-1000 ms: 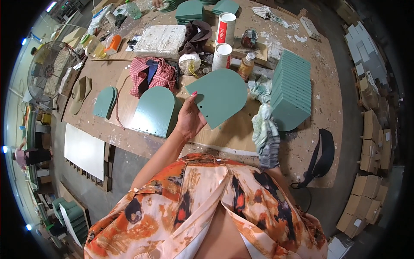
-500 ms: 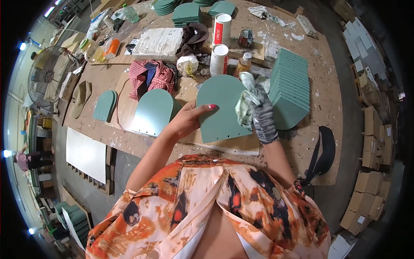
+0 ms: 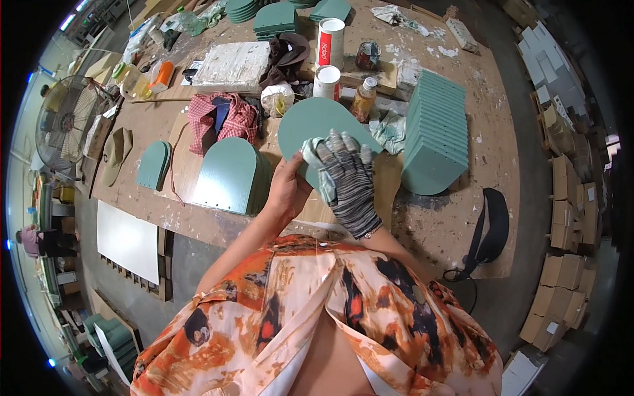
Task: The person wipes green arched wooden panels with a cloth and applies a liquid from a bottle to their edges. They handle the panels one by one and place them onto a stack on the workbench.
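Observation:
My bare left hand [image 3: 285,190] grips the left edge of a green round-ended panel [image 3: 323,117], held up over the table. On my right hand [image 3: 350,185] is a grey striped glove. Its fingers lie over a pale green cloth [image 3: 325,187] and press it onto the panel's face, hiding the panel's lower part. Left of my hands stands a stack of like green panels [image 3: 228,173], with a smaller stack [image 3: 153,165] beyond it. A fanned row of green panels [image 3: 434,125] stands to the right. Another crumpled cloth [image 3: 388,131] lies beside that row.
Behind the panel are two white cans [image 3: 330,43], a bottle with amber liquid [image 3: 364,99] and a red checked cloth [image 3: 223,122]. A black strap [image 3: 487,231] lies at the table's right edge. A fan [image 3: 66,122] stands at the left; cartons [image 3: 555,294] line the right.
My gloved hand has moved left and down across the panel with the cloth. The panel has tilted and turned, and its straight edge with holes is now out of sight.

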Tool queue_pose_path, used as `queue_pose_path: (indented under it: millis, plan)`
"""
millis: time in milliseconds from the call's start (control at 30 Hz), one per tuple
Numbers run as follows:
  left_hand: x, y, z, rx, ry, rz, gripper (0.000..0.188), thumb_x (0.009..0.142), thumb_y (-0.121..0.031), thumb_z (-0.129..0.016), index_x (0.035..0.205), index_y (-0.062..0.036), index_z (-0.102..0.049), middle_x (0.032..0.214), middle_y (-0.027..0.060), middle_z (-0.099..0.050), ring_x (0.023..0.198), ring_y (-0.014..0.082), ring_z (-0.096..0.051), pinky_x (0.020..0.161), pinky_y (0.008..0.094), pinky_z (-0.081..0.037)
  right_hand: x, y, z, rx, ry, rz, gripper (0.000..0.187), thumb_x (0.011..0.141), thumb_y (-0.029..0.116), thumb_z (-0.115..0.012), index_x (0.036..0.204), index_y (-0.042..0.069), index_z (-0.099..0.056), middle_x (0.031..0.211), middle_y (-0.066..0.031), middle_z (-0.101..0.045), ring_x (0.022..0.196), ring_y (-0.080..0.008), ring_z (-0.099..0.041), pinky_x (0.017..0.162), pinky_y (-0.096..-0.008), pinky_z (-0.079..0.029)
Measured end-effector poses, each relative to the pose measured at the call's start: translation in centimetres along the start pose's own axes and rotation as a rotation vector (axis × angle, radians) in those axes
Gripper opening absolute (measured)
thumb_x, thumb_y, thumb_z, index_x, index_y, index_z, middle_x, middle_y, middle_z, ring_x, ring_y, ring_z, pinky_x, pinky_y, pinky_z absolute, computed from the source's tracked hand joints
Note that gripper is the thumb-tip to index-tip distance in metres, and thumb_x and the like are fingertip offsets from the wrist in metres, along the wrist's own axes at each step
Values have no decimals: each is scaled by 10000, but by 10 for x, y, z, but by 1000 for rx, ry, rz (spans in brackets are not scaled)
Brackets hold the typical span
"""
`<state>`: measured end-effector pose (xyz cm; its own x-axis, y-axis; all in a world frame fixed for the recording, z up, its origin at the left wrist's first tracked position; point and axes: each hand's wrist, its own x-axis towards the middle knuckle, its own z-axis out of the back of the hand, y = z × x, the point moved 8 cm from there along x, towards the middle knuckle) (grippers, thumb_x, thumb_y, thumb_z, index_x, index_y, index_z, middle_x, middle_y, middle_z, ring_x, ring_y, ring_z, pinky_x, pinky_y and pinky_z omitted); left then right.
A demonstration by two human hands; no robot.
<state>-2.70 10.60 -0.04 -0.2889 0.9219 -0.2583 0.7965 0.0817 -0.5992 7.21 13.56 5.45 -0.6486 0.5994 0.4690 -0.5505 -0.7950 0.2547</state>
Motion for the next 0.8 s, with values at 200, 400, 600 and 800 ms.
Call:
queue_pose_path:
  millis: [200, 400, 600, 800]
  plan:
    - [-2, 3, -12, 30, 53, 108, 335, 940, -179, -526, 1234, -35, -460, 1174, 88, -568, 1062, 190, -579, 920, 348, -490, 1, -101, 12, 392, -193, -319, 373, 950, 175, -365, 1288, 104, -505, 1334, -155, -465, 1234, -294, -430, 1065, -412, -290]
    - [-12, 12, -6, -99, 81, 218, 337, 943, -187, -522, 1236, -33, -460, 1188, 84, -562, 1089, 198, -569, 957, 369, -477, -46, -182, -14, 1169, -282, -717, 313, 950, 123, -465, 1244, 20, -498, 1160, -115, -562, 977, -172, -554, 839, -308, -489]
    - [-14, 5, -12, -107, 122, 233, 362, 955, -193, -505, 1261, -17, -425, 1202, 93, -552, 1101, 187, -569, 978, 354, -475, -72, -196, -48, 1519, -85, -530, 303, 950, 132, -447, 1224, 15, -499, 1174, -136, -565, 1014, -206, -565, 883, -330, -471]
    - [-20, 4, -25, -10, 190, 207, 380, 962, -227, -496, 1268, -17, -418, 1215, 85, -538, 1131, 183, -544, 988, 352, -460, -58, -122, -44, 2266, 27, -882, 435, 1020, 304, -241, 1366, 68, -360, 1328, -76, -464, 1158, -219, -490, 966, -378, -438]
